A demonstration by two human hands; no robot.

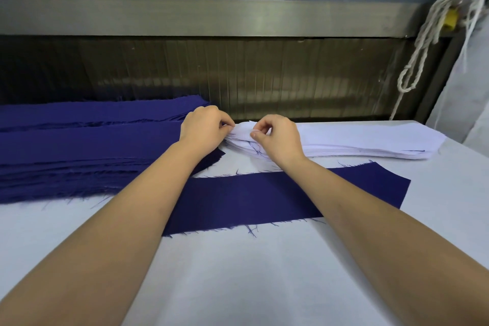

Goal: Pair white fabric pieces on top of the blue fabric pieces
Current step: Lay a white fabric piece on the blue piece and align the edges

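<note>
Both hands work at the left end of the flat stack of white fabric strips (357, 140), which lies along the far side of the pale table top (238, 280). The left hand (203, 128) has its fingers curled and pinches the stack's end corner. The right hand (279, 137) pinches the upper layers just beside it, thumb against forefinger. How many layers sit between the fingers cannot be told. A single long dark-blue fabric strip (264, 198) with frayed edges lies flat and uncovered in front of the stack, under both forearms. It has no white partner on it yet. A thick pile of dark-blue fabric pieces (79, 156) sits to the left, under the left wrist.

The likeliest fault is lifting two thin white layers at once, since their edges lie tight together. Pulling before the top one is freed could also drag the stack askew. A forearm brushing the blue strip may shift or wrinkle it and spoil the alignment—and loose blue threads could end up on the white cloth.
</note>
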